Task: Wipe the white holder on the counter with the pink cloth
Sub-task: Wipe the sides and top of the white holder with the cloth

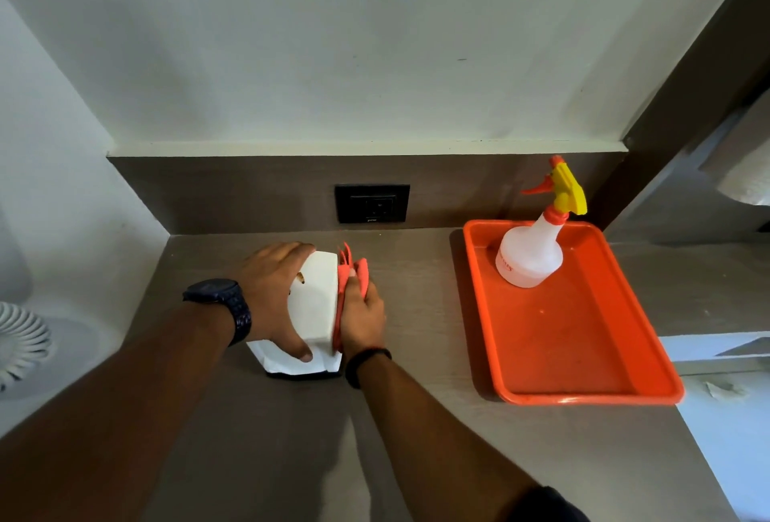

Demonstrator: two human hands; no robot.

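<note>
White holder (313,305), frame centre, on brown counter (416,438): left hand (273,296) clasped over its left side, right hand (361,315) pressing bunched pink cloth (349,271) against its right face. Spray bottle (531,248) upright in orange tray (583,355), right of frame.

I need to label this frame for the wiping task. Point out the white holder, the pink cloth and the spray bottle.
white holder (313,305): head view, on its bare white side between the two hands.
pink cloth (348,271): head view, on the bunched folds above the right hand.
spray bottle (529,257): head view, on its translucent body.
</note>
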